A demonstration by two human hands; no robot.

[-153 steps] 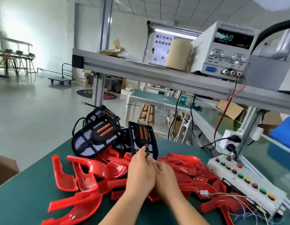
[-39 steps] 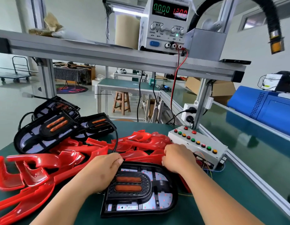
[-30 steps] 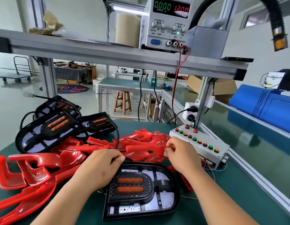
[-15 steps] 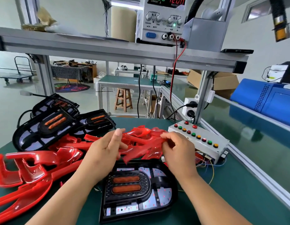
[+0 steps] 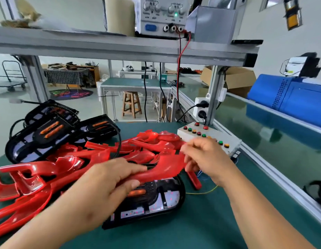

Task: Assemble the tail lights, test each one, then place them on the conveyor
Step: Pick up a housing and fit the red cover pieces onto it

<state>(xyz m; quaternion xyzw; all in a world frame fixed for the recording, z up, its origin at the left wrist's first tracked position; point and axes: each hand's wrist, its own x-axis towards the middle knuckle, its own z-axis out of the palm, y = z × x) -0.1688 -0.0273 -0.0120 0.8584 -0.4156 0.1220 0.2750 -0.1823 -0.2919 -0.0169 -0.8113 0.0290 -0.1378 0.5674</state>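
Red lens (image 5: pixel 163 168) held over the black housing (image 5: pixel 161 202).
Grip of the left hand (image 5: pixel 109 184) clamps its left end; grip of the right hand (image 5: pixel 208 159) pinches the right end.

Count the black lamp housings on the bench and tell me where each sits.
4. The near housing lies under the held red lens; three cluster far left: front housing, rear housing, right housing. The loose red lenses may hide more.

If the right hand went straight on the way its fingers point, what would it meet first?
The right hand points left, into the red lens it shares with the left hand; past that, probably the pile of red lenses. Blur leaves depth unclear.
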